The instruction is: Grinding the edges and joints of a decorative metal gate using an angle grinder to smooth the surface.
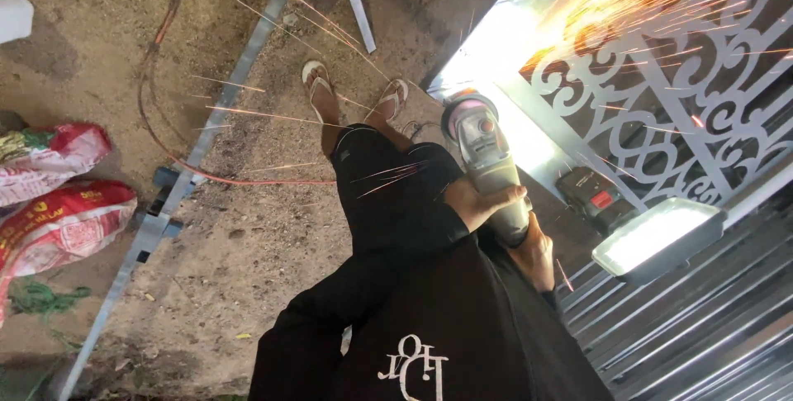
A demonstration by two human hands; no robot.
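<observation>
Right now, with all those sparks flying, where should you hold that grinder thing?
Hold the angle grinder by its long grey body, coming from the back end, away from the spinning disc against the white metal gate. The left hand wraps the body there; the right hand sits further back. Probably safest with both hands.

One angle grinder [483, 153], two hands, two sandals, two red sacks, one work lamp [657, 236].

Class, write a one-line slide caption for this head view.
Both hands grip an angle grinder against an ornate metal gate, showering sparks.
</observation>
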